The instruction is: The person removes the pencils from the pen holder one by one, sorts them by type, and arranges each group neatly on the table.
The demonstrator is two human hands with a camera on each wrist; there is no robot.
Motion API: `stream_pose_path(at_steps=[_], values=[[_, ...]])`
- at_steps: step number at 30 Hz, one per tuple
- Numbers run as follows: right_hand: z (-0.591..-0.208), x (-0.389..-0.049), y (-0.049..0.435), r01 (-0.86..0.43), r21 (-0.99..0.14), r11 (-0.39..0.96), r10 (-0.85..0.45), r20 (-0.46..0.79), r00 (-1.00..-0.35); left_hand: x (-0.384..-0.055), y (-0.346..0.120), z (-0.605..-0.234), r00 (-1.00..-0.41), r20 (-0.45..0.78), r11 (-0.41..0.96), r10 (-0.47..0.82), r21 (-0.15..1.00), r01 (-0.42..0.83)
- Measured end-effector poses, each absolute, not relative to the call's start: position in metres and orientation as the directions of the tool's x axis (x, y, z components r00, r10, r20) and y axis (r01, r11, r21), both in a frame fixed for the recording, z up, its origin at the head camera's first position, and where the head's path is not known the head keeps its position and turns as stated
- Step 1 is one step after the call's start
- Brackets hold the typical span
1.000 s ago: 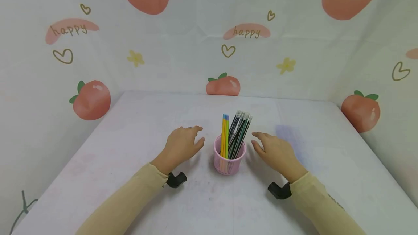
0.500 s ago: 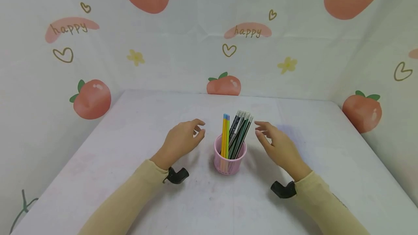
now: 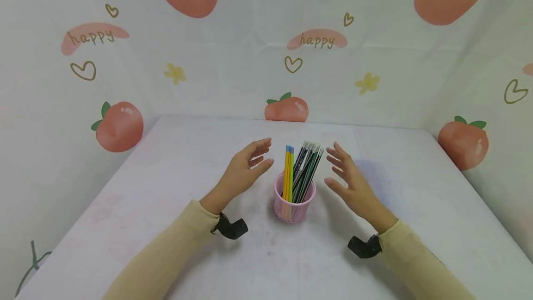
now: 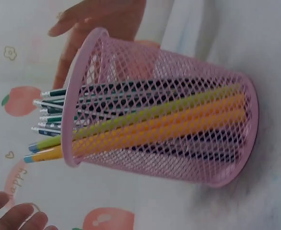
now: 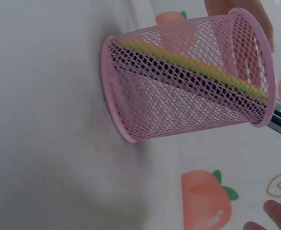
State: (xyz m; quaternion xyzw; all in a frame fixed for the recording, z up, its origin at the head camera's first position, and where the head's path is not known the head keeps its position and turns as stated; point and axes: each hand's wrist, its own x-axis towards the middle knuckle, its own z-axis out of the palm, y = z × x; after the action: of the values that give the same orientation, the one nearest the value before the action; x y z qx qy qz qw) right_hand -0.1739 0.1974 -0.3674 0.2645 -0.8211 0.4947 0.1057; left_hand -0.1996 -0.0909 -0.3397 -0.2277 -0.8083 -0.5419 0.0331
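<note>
A pink mesh pencil cup (image 3: pixel 294 211) stands upright on the table, filled with several pencils. Yellow and green pencils (image 3: pixel 289 175) lean at its left side, dark ones with silvery ends (image 3: pixel 308 170) at its right. My left hand (image 3: pixel 243 170) hovers left of the cup, fingers apart and holding nothing. On the other side my right hand (image 3: pixel 354 184) is held up with fingers spread, also touching nothing. In the left wrist view the cup's mesh wall (image 4: pixel 155 110) shows the pencils through it, and the fingertips (image 4: pixel 20 218) appear at the lower left corner.
The white table (image 3: pixel 266 263) carries a pale bluish patch (image 3: pixel 370 175) at the right. A white backdrop with printed peaches (image 3: pixel 287 109), hearts and flowers rises at the back and both sides. Black wrist mounts (image 3: pixel 233 227) jut inward from both sleeves.
Both hands have risen and their fingers have spread more. The left hand has shifted slightly right, toward the pencils. The cup and pencils stay in place.
</note>
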Motion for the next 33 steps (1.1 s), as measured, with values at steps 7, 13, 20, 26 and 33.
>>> stream_pose_path(at_steps=[7,13,20,26,33], values=[[-0.379,-0.173,0.194,-0.533,-0.774,0.342,-0.419,0.382,-0.824,-0.204,-0.082,-0.343,-0.906,0.233,0.119,0.355,0.949,0.291],[-0.394,-0.172,0.189,-0.464,-0.837,0.292,-0.460,0.302,-0.835,-0.205,-0.078,-0.355,-0.913,0.215,0.101,0.348,0.959,0.264],[-0.403,-0.173,0.182,-0.334,-0.903,0.270,-0.468,0.180,-0.865,-0.206,-0.071,-0.362,-0.914,0.198,0.120,0.353,0.960,0.255],[-0.404,-0.174,0.177,-0.291,-0.911,0.294,-0.503,0.111,-0.857,-0.206,-0.064,-0.368,-0.936,0.156,0.113,0.316,0.973,0.200],[-0.406,-0.176,0.173,-0.281,-0.919,0.277,-0.545,0.090,-0.833,-0.206,-0.060,-0.369,-0.946,0.140,0.107,0.291,0.978,0.178]])
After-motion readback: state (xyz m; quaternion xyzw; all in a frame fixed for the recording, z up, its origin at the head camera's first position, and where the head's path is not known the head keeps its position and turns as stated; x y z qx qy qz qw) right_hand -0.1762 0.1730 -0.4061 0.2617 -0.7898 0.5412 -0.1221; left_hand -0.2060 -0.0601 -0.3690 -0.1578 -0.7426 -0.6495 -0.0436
